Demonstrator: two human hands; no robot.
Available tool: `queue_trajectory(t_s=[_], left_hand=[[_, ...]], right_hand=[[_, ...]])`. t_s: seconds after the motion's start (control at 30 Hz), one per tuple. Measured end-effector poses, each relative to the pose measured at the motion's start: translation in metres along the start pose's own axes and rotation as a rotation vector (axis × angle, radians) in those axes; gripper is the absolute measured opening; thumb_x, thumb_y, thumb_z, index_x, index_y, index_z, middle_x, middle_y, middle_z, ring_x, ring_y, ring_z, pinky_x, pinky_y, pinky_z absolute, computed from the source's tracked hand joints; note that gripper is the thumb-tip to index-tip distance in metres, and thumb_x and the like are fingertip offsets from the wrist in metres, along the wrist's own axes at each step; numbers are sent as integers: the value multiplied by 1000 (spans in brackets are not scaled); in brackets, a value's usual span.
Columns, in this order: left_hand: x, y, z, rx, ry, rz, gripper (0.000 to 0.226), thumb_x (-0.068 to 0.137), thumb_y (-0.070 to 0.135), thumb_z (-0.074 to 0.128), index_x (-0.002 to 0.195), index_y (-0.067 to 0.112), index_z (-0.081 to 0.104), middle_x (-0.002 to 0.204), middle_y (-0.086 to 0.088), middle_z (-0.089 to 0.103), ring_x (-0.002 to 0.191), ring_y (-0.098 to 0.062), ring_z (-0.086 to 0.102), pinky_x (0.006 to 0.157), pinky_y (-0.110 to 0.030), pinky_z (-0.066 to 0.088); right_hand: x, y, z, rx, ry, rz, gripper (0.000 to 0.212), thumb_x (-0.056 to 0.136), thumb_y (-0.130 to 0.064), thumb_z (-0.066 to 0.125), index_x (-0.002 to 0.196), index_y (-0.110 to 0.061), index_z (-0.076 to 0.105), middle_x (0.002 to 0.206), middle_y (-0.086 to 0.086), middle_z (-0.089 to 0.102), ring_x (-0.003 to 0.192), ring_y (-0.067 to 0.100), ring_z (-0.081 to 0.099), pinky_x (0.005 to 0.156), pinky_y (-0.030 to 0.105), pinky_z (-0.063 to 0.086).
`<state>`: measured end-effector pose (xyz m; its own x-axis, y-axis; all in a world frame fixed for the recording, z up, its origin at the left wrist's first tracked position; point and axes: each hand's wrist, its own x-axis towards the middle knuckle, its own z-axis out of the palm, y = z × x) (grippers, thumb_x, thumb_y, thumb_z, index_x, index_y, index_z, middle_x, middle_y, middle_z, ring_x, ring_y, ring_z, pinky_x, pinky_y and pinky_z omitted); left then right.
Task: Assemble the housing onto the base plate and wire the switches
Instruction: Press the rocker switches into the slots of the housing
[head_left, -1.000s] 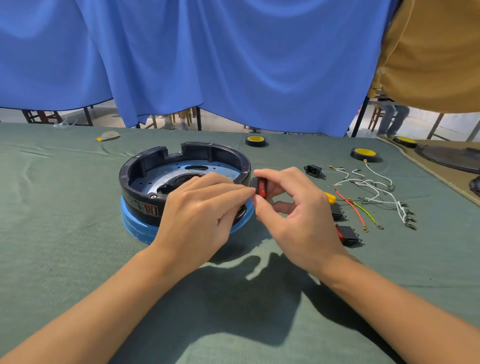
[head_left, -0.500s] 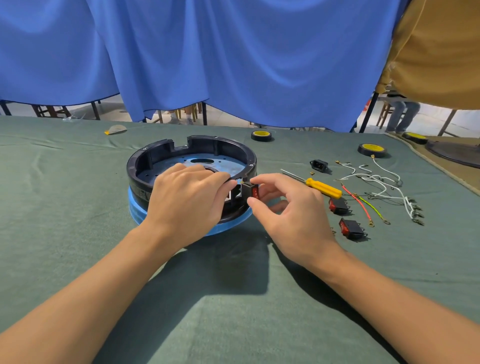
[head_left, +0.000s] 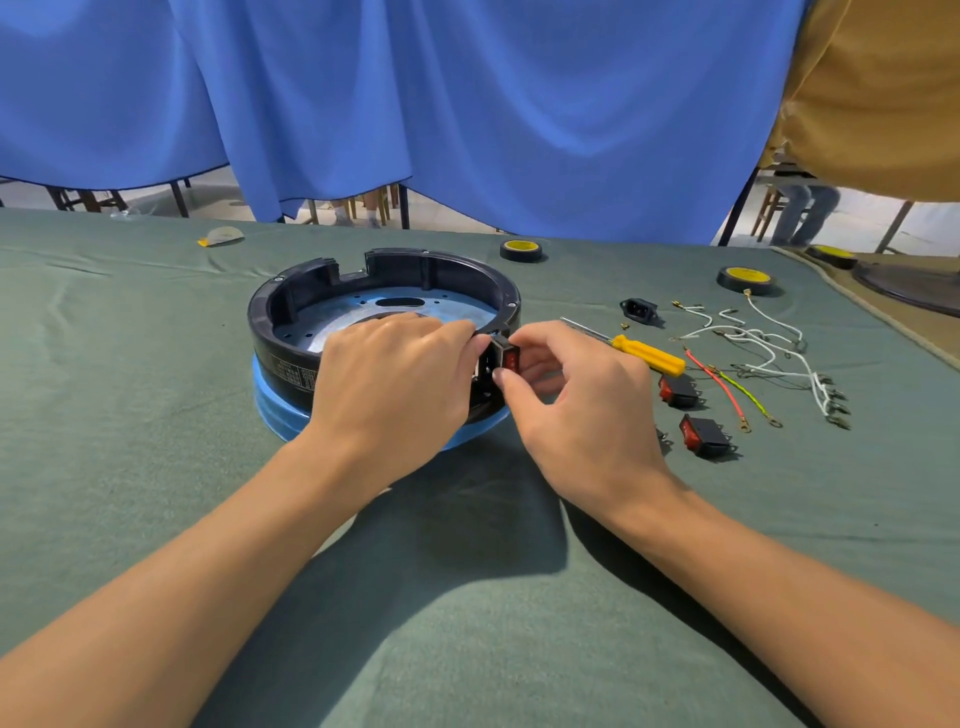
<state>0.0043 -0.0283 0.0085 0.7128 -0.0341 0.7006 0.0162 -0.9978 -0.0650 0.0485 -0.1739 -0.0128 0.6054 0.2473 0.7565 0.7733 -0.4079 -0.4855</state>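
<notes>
Thumb and forefinger of the right hand (head_left: 587, 410) pinch a red rocker switch (head_left: 510, 358) against the housing (head_left: 395, 265) at its near right wall (how far it sits in the opening cannot be told). The left hand (head_left: 395, 379) curls over the housing's near rim, gripping it. The black housing stands on the blue base plate (head_left: 275, 408). Right of the housing lie a yellow screwdriver (head_left: 647, 356), spare switches (head_left: 678, 391) and loose wires (head_left: 769, 353).
</notes>
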Motion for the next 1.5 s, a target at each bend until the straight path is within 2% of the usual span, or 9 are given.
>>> queue_trajectory(t_s=[0.3,0.5,0.67,0.9,1.13,1.23,1.3,1.4,1.5], left_hand=[[-1,0,-1,-69,48,-10,40,97,38,43,75,20,72,59,4,64,56,-24,60,45,-23,20],[0,5,1,-108,94,-80,40,91,52,49,80,25,77,60,1,68,59,-28,65,51,-25,25],[4,7,2,-156,136,-182,38,84,55,53,74,28,78,55,0,65,59,-33,61,58,-29,28],[12,5,4,-254,39,-326,31,81,60,56,82,38,77,69,3,70,79,-31,62,64,-33,37],[18,4,3,-294,-15,-389,25,80,57,61,77,37,76,74,4,70,86,-30,60,66,-35,35],[16,4,4,-272,26,-347,29,80,58,57,78,36,76,72,3,70,82,-31,61,65,-34,36],[9,3,5,-195,85,-229,33,83,57,54,79,32,76,65,2,68,72,-32,63,60,-31,32],[2,0,4,-96,103,-73,32,82,58,63,85,28,75,65,4,69,66,-31,66,58,-28,25],[1,-3,5,-81,105,-36,31,75,54,65,82,25,73,60,5,67,58,-30,64,57,-26,25]], right_hand=[[7,0,2,-13,-20,-5,18,80,-11,73,98,-11,76,81,3,73,71,16,65,66,37,56],[6,5,-2,128,-50,46,23,91,-9,62,110,-8,73,96,4,70,84,15,67,69,32,59],[8,12,-3,198,-11,163,16,87,-6,66,100,-10,75,89,-1,70,80,13,69,67,35,60],[8,13,-1,224,-63,220,15,85,-7,69,96,-14,78,87,-5,72,79,11,68,67,37,59],[7,12,-2,228,-83,242,18,84,-6,68,99,-11,78,91,-2,72,80,11,68,70,36,59],[9,12,-3,230,-117,249,18,82,-6,72,97,-13,78,89,-4,72,80,9,68,69,35,59],[10,12,-4,216,-132,249,16,81,-6,74,93,-16,78,84,-6,71,78,8,67,66,32,59],[13,13,-6,252,-150,273,14,80,-5,74,87,-18,76,76,-9,69,72,6,66,52,23,56],[16,13,-7,289,-159,308,15,80,-5,75,81,-20,75,70,-10,69,64,6,66,45,19,53]])
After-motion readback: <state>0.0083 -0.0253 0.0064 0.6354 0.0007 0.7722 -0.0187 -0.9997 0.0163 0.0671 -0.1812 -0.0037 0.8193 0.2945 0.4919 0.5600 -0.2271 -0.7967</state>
